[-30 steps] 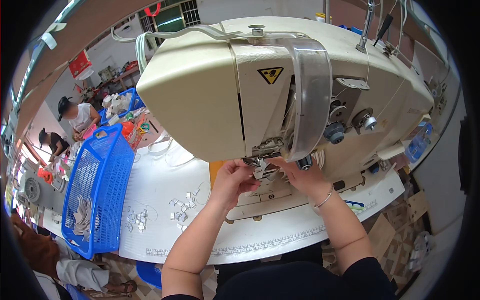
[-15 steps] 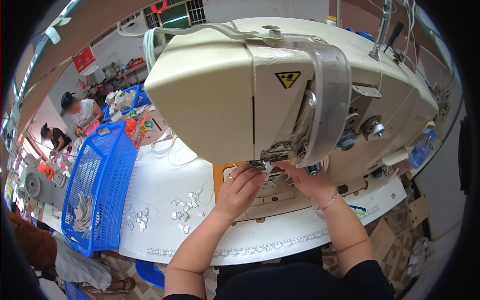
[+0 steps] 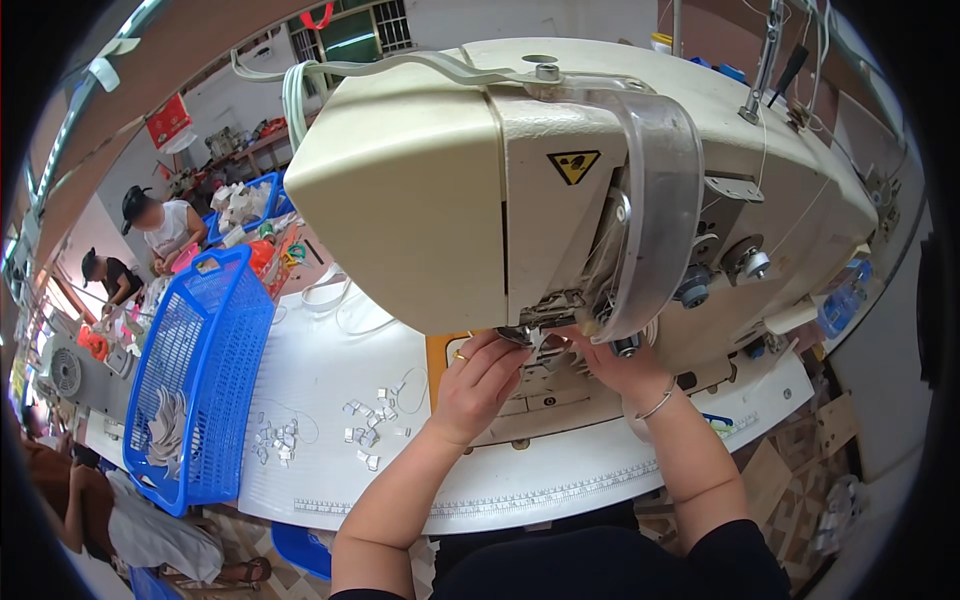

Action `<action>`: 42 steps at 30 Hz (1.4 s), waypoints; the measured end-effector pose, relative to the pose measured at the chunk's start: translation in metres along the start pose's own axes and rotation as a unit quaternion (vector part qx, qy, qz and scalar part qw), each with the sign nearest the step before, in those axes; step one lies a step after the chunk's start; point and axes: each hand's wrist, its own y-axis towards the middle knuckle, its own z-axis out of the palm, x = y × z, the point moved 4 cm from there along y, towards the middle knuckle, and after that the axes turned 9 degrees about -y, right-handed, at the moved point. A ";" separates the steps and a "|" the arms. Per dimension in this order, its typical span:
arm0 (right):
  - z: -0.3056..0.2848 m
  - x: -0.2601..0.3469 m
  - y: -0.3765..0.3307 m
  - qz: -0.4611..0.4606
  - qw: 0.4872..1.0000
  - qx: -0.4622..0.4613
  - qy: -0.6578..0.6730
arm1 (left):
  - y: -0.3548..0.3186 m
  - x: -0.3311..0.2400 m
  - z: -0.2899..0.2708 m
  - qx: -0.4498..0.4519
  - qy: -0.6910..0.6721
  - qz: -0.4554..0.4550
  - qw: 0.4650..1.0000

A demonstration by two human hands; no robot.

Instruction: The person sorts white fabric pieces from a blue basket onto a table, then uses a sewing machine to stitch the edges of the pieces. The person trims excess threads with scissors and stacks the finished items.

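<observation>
A large cream sewing machine [image 3: 410, 190] fills the middle of the view, its needle area low at the centre. My left hand [image 3: 478, 385], a ring on one finger, is at the near left of the needle area with its fingers bent together and the tips under the machine head. On the other side my right hand [image 3: 622, 368], with a bracelet at the wrist, reaches in with its fingertips partly covered by the machine. Whatever lies between the fingertips is too small and shaded to name. Small white fabric tags [image 3: 368, 425] lie loose left of my left forearm.
The white table [image 3: 400, 500] has a ruler strip along its near edge. A tall blue basket [image 3: 215, 370] holding pale fabric pieces stands at its left. Another small heap of tags [image 3: 277, 438] lies near it. A person stands at lower left; others work farther back.
The small white piece seen between my fingertips before is now mostly out of sight under the machine head. Both hands stay nearly in place. The person at lower left now shows an arm.
</observation>
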 end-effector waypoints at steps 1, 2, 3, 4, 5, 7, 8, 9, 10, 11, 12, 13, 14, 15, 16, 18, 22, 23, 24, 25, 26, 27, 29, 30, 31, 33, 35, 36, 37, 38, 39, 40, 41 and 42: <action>-0.003 0.000 -0.002 -0.005 1.000 -0.023 0.016 | 0.001 -0.001 0.001 0.000 0.001 -0.001 1.000; -0.006 0.000 -0.005 -0.010 0.998 -0.045 0.032 | 0.003 -0.001 0.002 0.000 0.000 -0.002 1.000; -0.022 0.012 -0.012 -0.006 0.997 -0.061 0.054 | 0.001 -0.001 0.001 0.000 0.005 -0.007 1.000; -0.025 0.014 -0.013 -0.004 0.994 -0.073 0.078 | 0.000 0.000 0.001 0.000 0.007 -0.009 1.000; -0.029 0.016 -0.015 0.001 0.991 -0.086 0.102 | -0.001 0.002 0.001 -0.002 0.006 -0.008 1.000; -0.023 0.011 -0.013 0.006 0.982 -0.104 0.156 | 0.000 0.003 0.002 -0.004 0.005 -0.007 1.000; -0.021 0.010 -0.013 0.004 0.980 -0.126 0.153 | 0.000 0.003 0.003 -0.003 0.005 -0.007 1.000; -0.019 0.009 -0.014 0.002 0.978 -0.148 0.149 | 0.001 0.002 0.003 -0.003 0.004 -0.008 1.000; -0.019 0.009 -0.015 0.000 0.975 -0.171 0.145 | 0.001 0.002 0.003 -0.003 0.003 -0.008 1.000; -0.020 0.010 -0.015 0.007 0.981 -0.160 0.111 | 0.002 0.001 0.002 -0.003 0.004 -0.008 1.000; -0.022 0.013 -0.016 0.015 0.986 -0.150 0.077 | 0.002 0.001 0.002 -0.003 0.004 -0.009 1.000; -0.025 0.016 -0.017 0.022 0.989 -0.139 0.043 | 0.001 0.001 0.001 -0.004 0.005 -0.010 1.000; -0.028 0.019 -0.018 0.021 0.990 -0.138 0.026 | 0.001 0.002 0.001 -0.004 0.006 -0.011 1.000; -0.031 0.022 -0.018 0.019 0.990 -0.138 0.009 | 0.001 0.002 0.001 -0.005 0.008 -0.012 1.000; -0.033 0.023 -0.018 0.018 0.990 -0.137 -0.008 | 0.001 0.002 0.000 -0.008 0.008 -0.016 1.000; -0.028 0.021 -0.016 0.018 0.988 -0.143 -0.047 | 0.004 0.000 0.000 -0.015 0.006 -0.024 1.000; -0.016 0.011 -0.013 0.019 0.991 -0.130 0.005 | 0.005 -0.001 0.002 -0.015 -0.001 -0.020 1.000; -0.015 0.010 -0.012 0.021 0.993 -0.116 0.009 | 0.005 -0.001 0.001 -0.015 0.000 -0.020 1.000; -0.014 0.009 -0.011 0.024 0.994 -0.103 0.012 | 0.005 -0.001 0.001 -0.014 0.001 -0.020 1.000; -0.014 0.008 -0.010 0.027 0.996 -0.089 0.016 | 0.005 0.000 0.001 -0.015 0.000 -0.020 1.000; -0.016 0.010 -0.009 0.039 0.997 -0.064 -0.003 | 0.004 0.001 0.001 -0.016 0.000 -0.020 1.000; -0.022 0.013 -0.010 0.050 0.998 -0.038 -0.022 | 0.003 0.001 0.001 -0.016 0.000 -0.021 1.000; -0.028 0.018 -0.011 0.059 0.997 -0.009 -0.049 | 0.004 0.000 0.001 -0.019 -0.001 -0.020 1.000; -0.030 0.020 -0.012 0.057 0.997 -0.005 -0.056 | 0.004 0.000 0.000 -0.021 -0.001 -0.019 1.000; -0.030 0.021 -0.012 0.055 0.997 -0.006 -0.059 | 0.003 0.000 0.000 -0.024 0.001 -0.018 1.000; -0.028 0.020 -0.011 0.051 0.997 -0.013 -0.057 | 0.002 0.000 0.001 -0.030 0.005 -0.016 0.999; -0.026 0.018 -0.010 0.045 0.997 -0.041 -0.049 | 0.004 0.000 0.001 -0.031 0.004 -0.014 0.999; -0.025 0.016 -0.010 0.042 0.996 -0.063 -0.045 | 0.005 0.000 0.001 -0.032 0.003 -0.013 0.999; -0.024 0.015 -0.010 0.045 0.996 -0.062 -0.052 | 0.005 0.000 0.002 -0.034 -0.002 -0.012 0.999; -0.023 0.015 -0.009 0.047 0.995 -0.061 -0.059 | 0.005 0.000 0.003 -0.035 -0.006 -0.013 0.999; -0.021 0.014 -0.008 0.055 0.995 -0.039 -0.077 | 0.005 0.001 0.004 -0.037 -0.010 -0.013 0.999; -0.021 0.013 -0.007 0.059 0.995 -0.017 -0.077 | 0.006 0.002 0.003 -0.045 -0.041 -0.031 0.998; -0.021 0.013 -0.005 0.061 0.995 0.004 -0.077 | 0.006 0.004 -0.001 -0.053 -0.069 -0.050 0.995; -0.024 0.014 -0.005 0.058 0.996 0.023 -0.060 | 0.007 0.006 -0.003 -0.060 -0.098 -0.069 0.991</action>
